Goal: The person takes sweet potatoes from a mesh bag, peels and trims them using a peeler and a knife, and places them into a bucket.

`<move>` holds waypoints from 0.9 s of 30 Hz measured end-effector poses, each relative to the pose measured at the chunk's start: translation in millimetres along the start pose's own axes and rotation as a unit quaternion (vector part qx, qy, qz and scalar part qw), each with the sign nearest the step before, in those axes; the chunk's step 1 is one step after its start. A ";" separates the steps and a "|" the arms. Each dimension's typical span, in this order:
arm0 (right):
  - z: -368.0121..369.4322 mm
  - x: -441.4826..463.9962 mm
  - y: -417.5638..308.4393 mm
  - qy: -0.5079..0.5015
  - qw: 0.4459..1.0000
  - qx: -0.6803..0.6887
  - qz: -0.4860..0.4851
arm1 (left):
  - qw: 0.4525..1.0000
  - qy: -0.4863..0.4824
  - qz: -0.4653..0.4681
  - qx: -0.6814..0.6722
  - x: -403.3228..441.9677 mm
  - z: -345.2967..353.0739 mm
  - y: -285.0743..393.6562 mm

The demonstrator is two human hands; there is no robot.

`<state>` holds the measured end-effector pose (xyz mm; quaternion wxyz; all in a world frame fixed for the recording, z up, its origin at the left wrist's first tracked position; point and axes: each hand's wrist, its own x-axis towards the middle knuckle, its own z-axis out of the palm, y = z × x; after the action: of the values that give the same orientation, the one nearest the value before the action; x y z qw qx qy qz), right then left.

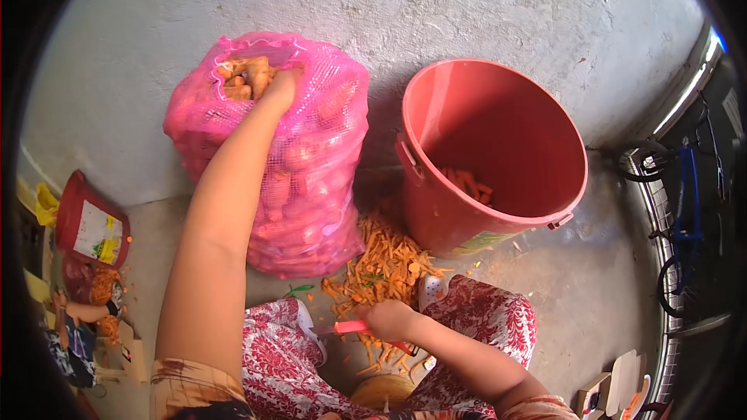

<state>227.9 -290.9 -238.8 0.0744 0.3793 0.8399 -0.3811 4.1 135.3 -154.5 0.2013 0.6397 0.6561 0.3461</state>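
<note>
Rough, pale grey wall rises behind a grey concrete floor, with a bicycle by the metal grille along the floor's right edge and a cardboard box near its lower right corner. Toward the floor's back edge, close to the wall, stand a pink mesh sack packed with carrots and, just to its right, a large red bucket with some orange pieces at the bottom. Only a narrow gap separates sack and bucket, and orange peelings spread from it toward the seated person's feet. To the bucket's right, a broad stretch of floor runs to the grille; to the sack's left, another strip reaches a smaller red bucket near the floor's left edge, where a co-worker's arm shows beside shredded orange matter. The person's left hand dips into the sack's open mouth at the carrots; its fingers are hidden, so its grip cannot be told. Low above the peelings, between the knees, the right hand closes round a red-handled knife, blade pointing left.
</note>
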 end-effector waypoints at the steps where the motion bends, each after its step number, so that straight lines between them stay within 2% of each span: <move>1: -0.1 -0.4 -0.4 0.000 1.000 -0.003 0.004 | 1.000 -0.011 -0.009 -0.004 11.0 -0.1 -8.9; 3: 0.5 0.3 0.7 0.001 1.000 -0.010 0.004 | 0.999 -0.031 -0.026 -0.012 31.7 1.8 -25.0; 5: 3.9 0.6 1.9 0.006 1.000 -0.011 -0.004 | 0.980 0.033 -0.023 0.197 49.2 26.3 -39.9; 7: 1.9 -0.4 2.4 0.006 1.000 -0.016 -0.017 | 0.941 0.044 -0.010 0.336 43.6 31.3 -32.1; 9: 1.8 -1.0 0.3 0.007 1.000 -0.017 -0.022 | 0.912 -0.001 0.011 0.410 12.2 28.5 -17.5; 10: 1.2 -0.6 -0.2 0.009 1.000 -0.020 -0.021 | 0.911 0.019 -0.026 0.410 -11.6 21.0 8.4; 12: 2.5 -0.2 0.2 0.009 1.000 -0.018 -0.019 | 0.942 0.057 0.024 0.329 30.2 40.8 -45.7; 14: 3.4 0.7 1.0 0.008 1.000 -0.014 -0.021 | 0.944 0.041 0.037 0.326 77.4 61.2 -92.7; 15: 1.8 0.1 0.2 0.004 1.000 -0.017 -0.018 | 0.938 0.029 0.037 0.343 74.3 57.7 -87.4; 19: -3.5 -2.1 0.8 -0.006 0.999 -0.024 -0.024 | 0.883 -0.025 0.050 0.467 -3.0 22.2 -6.7; 21: -6.9 -1.1 3.5 -0.008 1.000 -0.025 -0.015 | 0.888 -0.023 0.045 0.457 -14.4 12.3 7.6; 22: -8.7 -0.8 4.8 -0.007 1.000 -0.025 0.002 | 0.904 -0.016 0.031 0.427 -14.8 7.4 13.4; 25: -22.4 -1.9 2.2 -0.001 1.000 -0.018 0.023 | 0.972 0.068 -0.111 0.194 2.2 -14.8 30.8; 27: -26.7 -4.4 -0.6 0.005 0.999 -0.012 0.030 | 0.925 0.007 0.007 0.379 -61.5 -70.4 114.2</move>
<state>234.9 -275.1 -218.0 0.0865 0.4052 0.8330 -0.3667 40.4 54.7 -36.4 -0.0633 0.6708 0.7349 0.0774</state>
